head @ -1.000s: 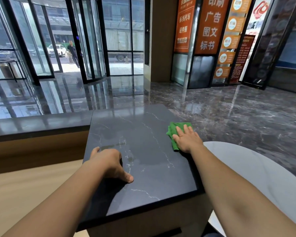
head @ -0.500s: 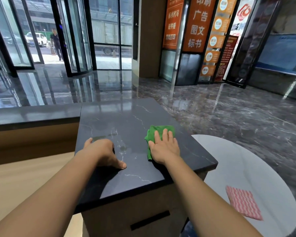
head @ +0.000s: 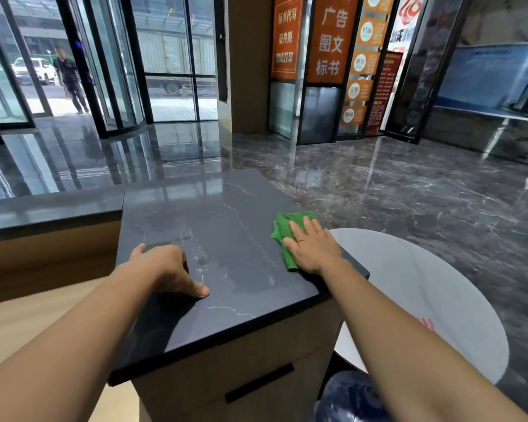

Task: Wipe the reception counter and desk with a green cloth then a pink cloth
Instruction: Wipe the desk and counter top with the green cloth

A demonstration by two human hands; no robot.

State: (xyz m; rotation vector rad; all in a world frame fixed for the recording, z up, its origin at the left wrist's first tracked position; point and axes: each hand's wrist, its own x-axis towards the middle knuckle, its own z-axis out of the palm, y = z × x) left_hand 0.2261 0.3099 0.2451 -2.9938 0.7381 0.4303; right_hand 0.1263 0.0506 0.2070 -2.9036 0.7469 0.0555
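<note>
The green cloth lies crumpled on the dark marble reception counter, near its right edge. My right hand presses flat on the cloth with straight fingers, covering its right part. My left hand rests on the counter's left side, thumb stretched out to the right, holding nothing. A corner of the pink striped cloth shows on the white round table, mostly hidden behind my right forearm.
A lower wooden desk surface runs to the left, below a long dark counter ledge. A blue rounded object sits on the floor beside the cabinet. Glossy marble floor lies beyond. A person stands at the glass entrance.
My right hand has slid the green cloth to the right, up to the counter's right edge. My left hand has stayed where it was.
</note>
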